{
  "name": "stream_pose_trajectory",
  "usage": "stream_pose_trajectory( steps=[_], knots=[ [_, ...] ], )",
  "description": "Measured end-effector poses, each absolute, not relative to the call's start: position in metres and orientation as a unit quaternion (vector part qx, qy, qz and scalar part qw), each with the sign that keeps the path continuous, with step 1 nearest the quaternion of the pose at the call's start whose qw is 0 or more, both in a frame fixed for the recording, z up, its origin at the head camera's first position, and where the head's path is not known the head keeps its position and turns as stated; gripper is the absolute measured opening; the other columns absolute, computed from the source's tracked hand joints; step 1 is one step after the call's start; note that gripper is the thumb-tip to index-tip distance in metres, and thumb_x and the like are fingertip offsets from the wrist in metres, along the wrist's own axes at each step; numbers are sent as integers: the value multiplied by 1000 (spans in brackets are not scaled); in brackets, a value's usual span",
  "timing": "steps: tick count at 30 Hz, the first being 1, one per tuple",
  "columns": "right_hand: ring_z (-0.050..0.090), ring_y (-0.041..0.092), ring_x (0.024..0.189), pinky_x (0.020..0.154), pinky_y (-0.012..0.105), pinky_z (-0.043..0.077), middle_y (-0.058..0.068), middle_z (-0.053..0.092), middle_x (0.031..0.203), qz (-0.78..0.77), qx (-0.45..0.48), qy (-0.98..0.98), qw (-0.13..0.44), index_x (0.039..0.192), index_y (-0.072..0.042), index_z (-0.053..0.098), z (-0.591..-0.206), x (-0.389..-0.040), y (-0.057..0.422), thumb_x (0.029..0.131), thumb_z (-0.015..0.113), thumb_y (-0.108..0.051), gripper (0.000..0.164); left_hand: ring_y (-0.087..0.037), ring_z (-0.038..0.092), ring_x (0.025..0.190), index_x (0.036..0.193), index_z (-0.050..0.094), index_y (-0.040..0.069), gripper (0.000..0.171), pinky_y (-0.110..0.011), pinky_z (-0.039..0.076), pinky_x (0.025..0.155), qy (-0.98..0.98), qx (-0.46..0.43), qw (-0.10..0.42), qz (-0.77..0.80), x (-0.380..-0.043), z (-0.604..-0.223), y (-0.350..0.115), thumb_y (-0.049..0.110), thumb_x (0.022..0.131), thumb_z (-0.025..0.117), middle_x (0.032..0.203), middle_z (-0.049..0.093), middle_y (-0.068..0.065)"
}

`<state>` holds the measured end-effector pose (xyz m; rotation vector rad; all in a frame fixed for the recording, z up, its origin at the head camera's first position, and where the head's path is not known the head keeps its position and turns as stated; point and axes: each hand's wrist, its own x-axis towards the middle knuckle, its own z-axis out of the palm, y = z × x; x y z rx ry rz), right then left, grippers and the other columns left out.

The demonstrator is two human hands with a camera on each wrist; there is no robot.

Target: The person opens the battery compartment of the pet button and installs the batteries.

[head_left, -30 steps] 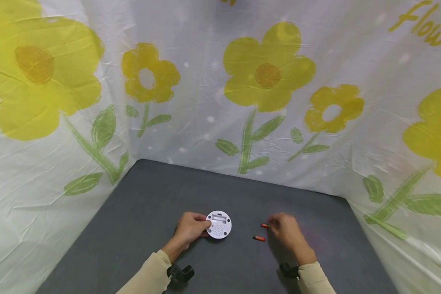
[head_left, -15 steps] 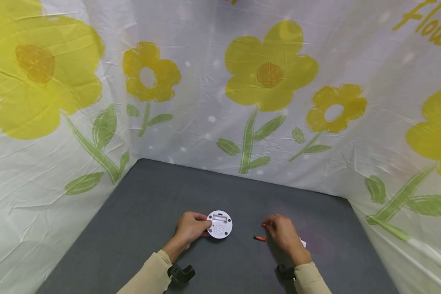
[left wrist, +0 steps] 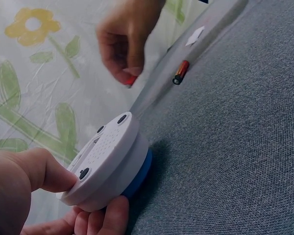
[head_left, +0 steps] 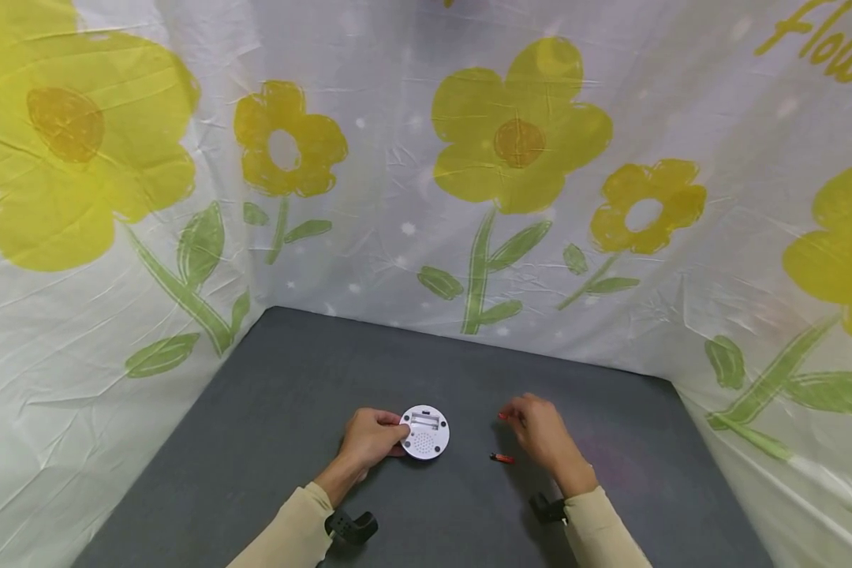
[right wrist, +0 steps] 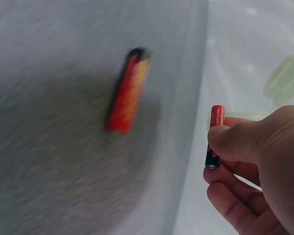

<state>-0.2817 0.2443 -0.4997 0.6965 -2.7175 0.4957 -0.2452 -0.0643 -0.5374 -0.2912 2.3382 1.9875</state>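
My left hand (head_left: 369,438) grips the edge of a round white device (head_left: 424,446), thumb on top and fingers beneath. Its upturned face has an uncovered battery compartment (head_left: 424,423), small holes and dark round feet; a blue part (left wrist: 139,174) shows below in the left wrist view. In my right hand (head_left: 545,435), a red-and-black battery (right wrist: 217,116) is pinched between thumb and fingers, raised above the table. A second battery (head_left: 501,457), red with a dark end, lies on the table between the hands, nearer the right one.
A dark grey cloth-covered table (head_left: 341,355) lies under everything. Beyond the loose battery, a small white piece (left wrist: 195,36) rests on the cloth in the left wrist view. White curtains (head_left: 383,260) with yellow flowers enclose the back and sides.
My right hand has picked one battery up off the table and moved it up and slightly left. My left hand and the device have hardly moved.
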Motion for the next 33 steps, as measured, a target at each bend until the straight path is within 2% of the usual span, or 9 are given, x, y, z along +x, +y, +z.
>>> stream_pose_trajectory(
  steps=[11,14,18,27,33],
  knots=[
    [71,23,85,73,40,59,4,74,92,172,263,-939,141,94,-11,82,-468,-287,201,94,80,2,14,-18,77,76,107,78,-8,23,-33,67,65,753,-93,31,651,-245,-538,-64,3,86,76,95,79,-14],
    [70,22,85,71,37,58,3,73,91,168,272,-938,135,94,-13,82,-465,-288,190,95,78,3,15,-18,76,75,107,78,-8,23,-32,67,65,752,-94,33,651,-245,-538,-64,3,86,76,95,79,-13],
    [69,22,85,71,36,58,3,72,91,163,288,-935,129,97,-11,83,-464,-289,176,95,77,3,15,-17,76,74,106,78,-8,23,-31,67,64,751,-93,34,653,-246,-538,-65,3,86,76,94,79,-13],
    [72,24,91,78,43,63,6,75,95,166,330,-923,108,101,-11,83,-470,-286,149,96,76,3,16,-17,76,72,104,78,-7,22,-31,67,63,753,-92,30,650,-245,-538,-65,4,85,76,92,79,-12],
    [72,24,89,76,42,62,8,75,95,167,340,-921,93,99,-9,82,-477,-284,138,96,77,2,12,-17,77,73,105,79,-7,23,-32,67,63,759,-89,28,645,-245,-538,-65,5,85,77,92,80,-12]
  ],
)
